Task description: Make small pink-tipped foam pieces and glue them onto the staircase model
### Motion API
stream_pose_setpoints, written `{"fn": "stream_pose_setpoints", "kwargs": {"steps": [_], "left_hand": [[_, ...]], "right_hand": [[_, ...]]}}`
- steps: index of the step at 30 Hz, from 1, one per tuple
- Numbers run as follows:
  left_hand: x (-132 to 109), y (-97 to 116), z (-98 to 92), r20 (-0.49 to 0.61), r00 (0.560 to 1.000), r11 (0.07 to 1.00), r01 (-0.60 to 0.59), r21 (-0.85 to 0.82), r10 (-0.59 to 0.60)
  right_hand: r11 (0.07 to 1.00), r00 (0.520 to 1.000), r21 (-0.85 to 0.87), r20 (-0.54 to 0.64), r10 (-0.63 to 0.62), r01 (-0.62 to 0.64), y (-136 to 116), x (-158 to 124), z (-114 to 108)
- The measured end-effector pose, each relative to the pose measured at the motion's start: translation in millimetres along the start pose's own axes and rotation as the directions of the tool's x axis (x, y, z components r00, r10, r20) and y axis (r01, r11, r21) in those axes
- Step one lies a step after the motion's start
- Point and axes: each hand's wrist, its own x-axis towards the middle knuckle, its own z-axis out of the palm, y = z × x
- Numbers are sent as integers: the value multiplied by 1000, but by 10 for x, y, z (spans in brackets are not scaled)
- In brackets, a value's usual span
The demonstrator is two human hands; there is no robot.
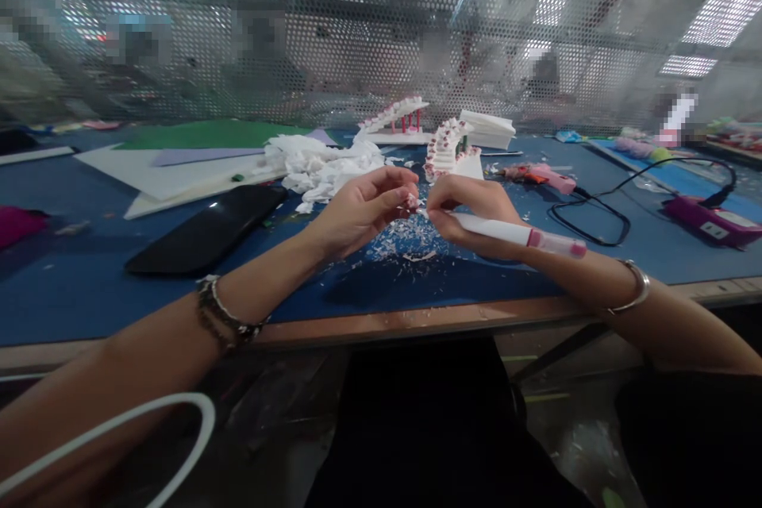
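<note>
My left hand (363,210) pinches a small pink-and-white piece (411,202) between thumb and fingertips. My right hand (476,210) is closed round a white pen-style craft knife (494,229) with a clear, pink-tipped rear end. Its front tip points at the small piece, but the fingers mostly hide it. Both hands are close together above the blue table. Fine white shavings (410,242) lie scattered beneath them. Just behind stands a curved white model staircase (444,151) with dark red spots, and farther back is a straight model staircase (396,115) on red posts.
Crumpled white tissue (321,163) and a black phone (208,230) lie to the left, near green sheets (202,135) and white sheets. On the right are a pink glue gun (544,177), a black cable (595,238) and a purple power strip (711,221). A perforated metal screen (369,40) stands behind.
</note>
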Motion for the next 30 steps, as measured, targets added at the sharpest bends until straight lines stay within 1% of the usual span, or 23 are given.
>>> {"fn": "stream_pose_setpoints", "kwargs": {"steps": [2,4,8,11,14,16,19,21,24,30], "left_hand": [[-1,2,5,-27,1000,1000,7,10,-7],[-3,-3,2,-22,999,999,30,31,-30],[-2,-31,-28,24,997,995,72,70,-73],[-1,-43,-33,64,995,994,73,83,-78],[-6,-34,-14,61,995,994,67,84,-72],[-11,-24,-2,39,997,994,63,92,-67],[-17,-15,2,9,999,994,39,105,-40],[-19,-13,2,12,1000,994,19,106,-20],[-21,-7,11,28,1000,996,0,88,-2],[-20,-9,15,10,1000,996,-1,84,0]], "right_hand": [[1000,1000,-13,-10,-16,16,-5,2,-2],[999,1000,-20,-8,-30,29,-10,3,-4],[998,998,-20,-2,-67,67,-9,-3,-6],[997,997,-15,-4,-74,74,2,-8,-8],[998,998,-18,3,-59,59,2,-5,-18],[1000,1000,-9,-17,-25,25,-11,1,-31],[994,992,61,-78,95,-91,-38,10,-51],[984,982,95,-104,158,-148,-50,13,-59],[987,983,77,-111,149,-141,-55,15,-60],[990,987,29,-75,143,-141,-55,23,-44]]}}
